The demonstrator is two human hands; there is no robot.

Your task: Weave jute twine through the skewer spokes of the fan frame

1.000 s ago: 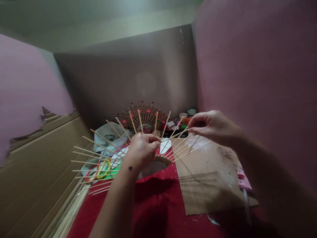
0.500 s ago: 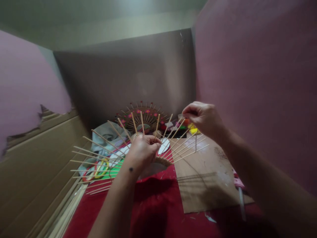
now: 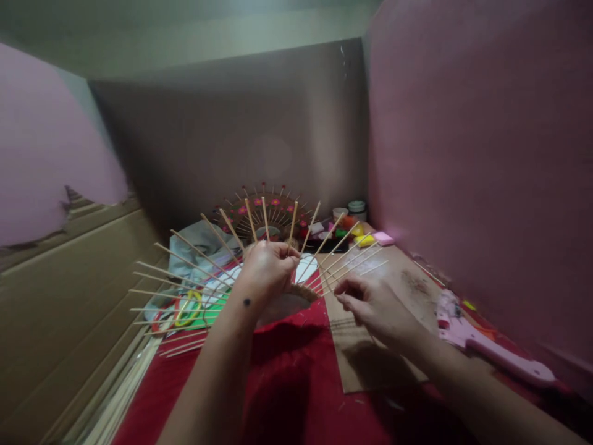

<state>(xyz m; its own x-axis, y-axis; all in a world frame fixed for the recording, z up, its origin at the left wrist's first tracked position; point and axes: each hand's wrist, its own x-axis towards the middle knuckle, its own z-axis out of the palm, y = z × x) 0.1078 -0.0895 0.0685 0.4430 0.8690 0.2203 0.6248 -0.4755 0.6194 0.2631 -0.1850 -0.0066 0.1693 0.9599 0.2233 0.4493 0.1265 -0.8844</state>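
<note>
A half-round frame of thin wooden sticks [image 3: 213,224], spread like sun rays from a curved woven base [image 3: 303,290], stands before me. My left hand [image 3: 271,266] is closed on it near the top middle of the base, thumb and fingers pinching among the sticks; the exact grip is partly hidden. A thin brown cord [image 3: 327,275] crosses the right-hand sticks. At its lower end is my right hand [image 3: 365,300], fingers pinched together low beside the frame's right side. What lies between these fingertips is very small, but the cord appears to lead into them.
A pink glue gun [image 3: 491,349] lies at right. Beneath is a cardboard sheet [image 3: 345,364] on red cloth [image 3: 282,383]. Yellow-handled scissors [image 3: 189,309] lie behind the left sticks. A flower-decorated stick fan [image 3: 266,207], jars [image 3: 356,209] and coloured blocks [image 3: 364,240] stand at the back.
My right hand has come down from above the right stick tips to beside the base. My left hand keeps its hold on the frame. The view has shifted slightly, showing the glue gun.
</note>
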